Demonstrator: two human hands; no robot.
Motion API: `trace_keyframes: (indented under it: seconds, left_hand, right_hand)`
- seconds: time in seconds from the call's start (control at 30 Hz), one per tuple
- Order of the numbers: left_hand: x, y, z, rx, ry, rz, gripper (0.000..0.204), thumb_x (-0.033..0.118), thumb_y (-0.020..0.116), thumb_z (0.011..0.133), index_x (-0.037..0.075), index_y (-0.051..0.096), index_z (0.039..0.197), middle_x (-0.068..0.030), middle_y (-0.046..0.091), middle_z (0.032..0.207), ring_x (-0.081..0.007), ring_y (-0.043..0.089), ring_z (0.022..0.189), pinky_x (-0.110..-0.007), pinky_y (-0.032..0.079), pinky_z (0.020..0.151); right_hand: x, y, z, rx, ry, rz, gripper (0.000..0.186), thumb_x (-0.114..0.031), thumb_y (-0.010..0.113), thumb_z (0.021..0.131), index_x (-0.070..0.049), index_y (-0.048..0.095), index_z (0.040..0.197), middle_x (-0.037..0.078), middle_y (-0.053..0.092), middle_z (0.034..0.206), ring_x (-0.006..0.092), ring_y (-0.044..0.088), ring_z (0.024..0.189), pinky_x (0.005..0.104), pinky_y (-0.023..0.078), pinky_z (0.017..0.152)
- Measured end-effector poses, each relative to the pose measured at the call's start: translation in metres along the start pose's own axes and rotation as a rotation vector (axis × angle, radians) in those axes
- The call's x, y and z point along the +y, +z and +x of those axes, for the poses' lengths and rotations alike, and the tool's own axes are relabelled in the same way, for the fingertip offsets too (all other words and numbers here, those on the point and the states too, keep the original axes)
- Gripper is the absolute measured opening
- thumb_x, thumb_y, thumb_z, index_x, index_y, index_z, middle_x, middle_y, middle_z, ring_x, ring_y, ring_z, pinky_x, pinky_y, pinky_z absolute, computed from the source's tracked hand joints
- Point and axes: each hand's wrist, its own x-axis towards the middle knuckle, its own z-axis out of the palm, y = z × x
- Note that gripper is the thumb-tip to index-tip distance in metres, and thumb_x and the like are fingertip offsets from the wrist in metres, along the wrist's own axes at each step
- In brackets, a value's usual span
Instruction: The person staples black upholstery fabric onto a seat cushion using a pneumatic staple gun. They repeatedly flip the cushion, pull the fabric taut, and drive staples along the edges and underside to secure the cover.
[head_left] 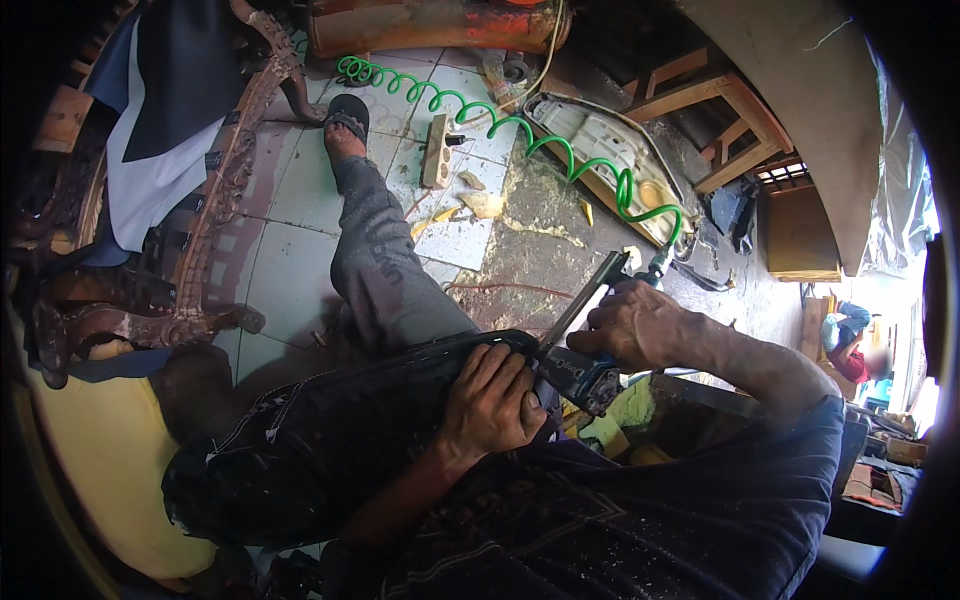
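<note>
My right hand [645,325] is closed round the handle of a pneumatic staple gun [582,382]. Its long magazine slants upward and its nose is close to the edge of a black covered cushion [320,425]. That cushion lies across my lap, with a pale stitched line along part of it. With its fingers curled over the cushion's right end, my left hand [495,400] grips the black cover right beside the staple gun. A green coiled air hose [548,147] runs from the gun's handle toward the far left.
A carved wooden chair frame [215,215] stands at the left, with yellow foam [110,450] below it. On the floor ahead are a power strip [437,152], scraps and a pale moulded panel [610,150]. Wooden frames [725,110] stand far right. Another person [850,345] sits beyond.
</note>
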Motion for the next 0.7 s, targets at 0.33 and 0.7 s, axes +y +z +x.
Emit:
trace_keyframes:
  seconds: [0.33,0.7]
  left_hand:
    - [0.000,0.000,-0.002,0.001,-0.020,0.014,0.034,0.021,0.053,0.091,-0.006,0.072,0.091,-0.0210,0.069,0.099,-0.0379,0.066,0.103,-0.052,0.051,0.100]
    - [0.000,0.004,0.000,-0.015,0.002,0.038,0.035,0.023,0.053,0.091,-0.006,0.073,0.093,-0.0206,0.071,0.101,-0.0385,0.067,0.103,-0.053,0.050,0.100]
  right_hand:
    - [-0.013,0.003,-0.018,0.065,0.055,0.017,0.034,-0.012,0.066,0.089,-0.013,0.074,0.121,0.015,0.073,0.082,0.0321,0.074,0.075,0.0445,0.060,0.068]
    - [-0.025,0.022,-0.016,0.023,0.202,0.101,0.033,-0.014,0.067,0.088,-0.011,0.072,0.120,0.017,0.074,0.082,0.0348,0.076,0.076,0.0481,0.060,0.067]
